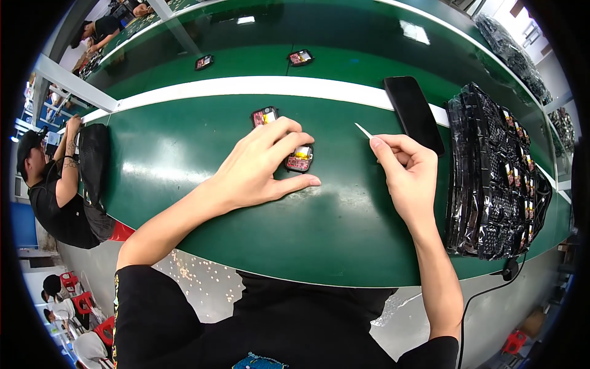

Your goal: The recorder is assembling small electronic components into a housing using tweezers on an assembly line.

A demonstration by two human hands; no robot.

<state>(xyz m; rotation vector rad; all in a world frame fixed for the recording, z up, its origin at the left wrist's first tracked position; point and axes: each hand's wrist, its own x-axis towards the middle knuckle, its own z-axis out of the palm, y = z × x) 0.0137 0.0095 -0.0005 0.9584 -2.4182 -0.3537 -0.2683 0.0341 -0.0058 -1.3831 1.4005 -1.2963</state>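
My left hand (267, 163) arches over the green table, fingers and thumb apart, around a small black-cased device with a red circuit board and a silver and yellow part (300, 158). Its fingertips lie at the device's upper edge, while the thumb rests below, apart from it. Just beyond the knuckles sits a second such device (264, 115), partly covered by the hand. To the right, my right hand (409, 169) pinches a thin, pale, pointed tool (364, 130) between thumb and fingers. The tip points up and left, away from both devices.
A black phone (415, 114) lies at the far right across the white rail (258, 87). Beside it stands a stack of black plastic trays (485, 178) holding more devices. Two devices (301, 58) (204, 62) lie beyond the rail. A person (55, 184) works at the left.
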